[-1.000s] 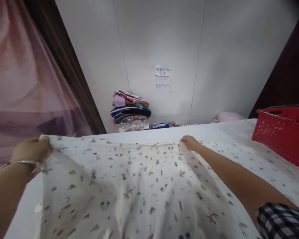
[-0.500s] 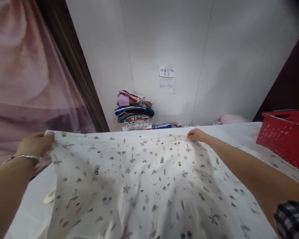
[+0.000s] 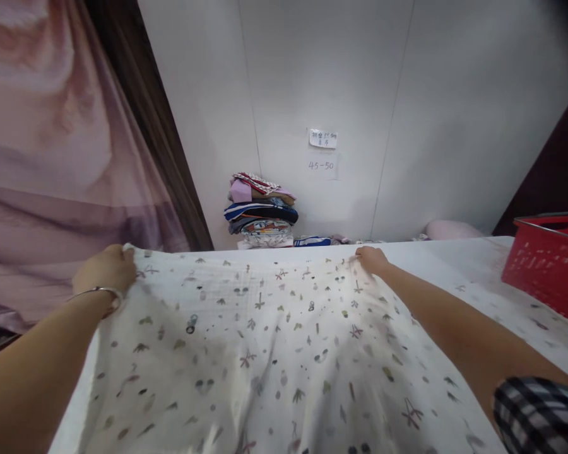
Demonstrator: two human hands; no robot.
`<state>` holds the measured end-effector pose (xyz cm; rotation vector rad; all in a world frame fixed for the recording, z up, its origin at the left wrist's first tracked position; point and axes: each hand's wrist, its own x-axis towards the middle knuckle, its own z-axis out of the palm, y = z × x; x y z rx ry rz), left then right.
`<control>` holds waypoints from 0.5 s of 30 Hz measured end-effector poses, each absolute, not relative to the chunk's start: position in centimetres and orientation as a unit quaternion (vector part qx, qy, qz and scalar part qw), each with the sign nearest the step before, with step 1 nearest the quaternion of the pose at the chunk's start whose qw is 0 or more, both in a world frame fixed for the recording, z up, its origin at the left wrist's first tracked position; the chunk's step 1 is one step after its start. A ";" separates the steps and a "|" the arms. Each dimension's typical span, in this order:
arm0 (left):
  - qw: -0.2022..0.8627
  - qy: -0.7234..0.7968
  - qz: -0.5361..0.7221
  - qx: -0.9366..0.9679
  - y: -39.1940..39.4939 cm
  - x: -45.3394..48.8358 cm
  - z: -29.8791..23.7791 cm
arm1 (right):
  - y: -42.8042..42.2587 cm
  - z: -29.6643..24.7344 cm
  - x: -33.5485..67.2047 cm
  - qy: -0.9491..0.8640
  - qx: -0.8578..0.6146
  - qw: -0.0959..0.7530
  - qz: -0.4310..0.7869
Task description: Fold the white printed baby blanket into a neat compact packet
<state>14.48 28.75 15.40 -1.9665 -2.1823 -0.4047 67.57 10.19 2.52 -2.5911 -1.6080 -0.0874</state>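
Note:
A thin white cloth [image 3: 265,334] printed with small leaves, flowers and other motifs spreads across the front of the view. My left hand [image 3: 106,271], with a silver bangle at the wrist, is closed on the cloth's upper left corner. At the upper edge on the right, my right hand [image 3: 372,260] pinches the same cloth between its fingers. Between the two hands the edge hangs nearly straight, and soft folds run down below it. The cloth's lower part runs out of the picture.
Behind the white table [image 3: 473,252] stands a stack of folded fabrics [image 3: 262,211] against the wall. A red plastic basket [image 3: 549,265] sits at the right. Paper labels [image 3: 322,139] are stuck on the wall. A pink curtain [image 3: 47,157] hangs at the left.
My left hand has moved to the right with its corner of the cloth, closer to my right hand. The view has shifted slightly left.

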 end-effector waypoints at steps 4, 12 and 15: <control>0.116 -0.733 -0.059 -0.667 29.2 16.0 14.5 | 12.2 -0.6 66.3 -0.503 -0.862 0.021 -0.056; 0.086 -0.714 -0.080 -0.690 29.9 16.4 13.3 | 12.5 -4.3 65.4 -0.493 -0.863 0.007 -0.114; 0.077 -0.721 -0.091 -0.683 29.6 16.0 13.5 | 12.8 -4.4 65.5 -0.471 -0.879 0.041 -0.054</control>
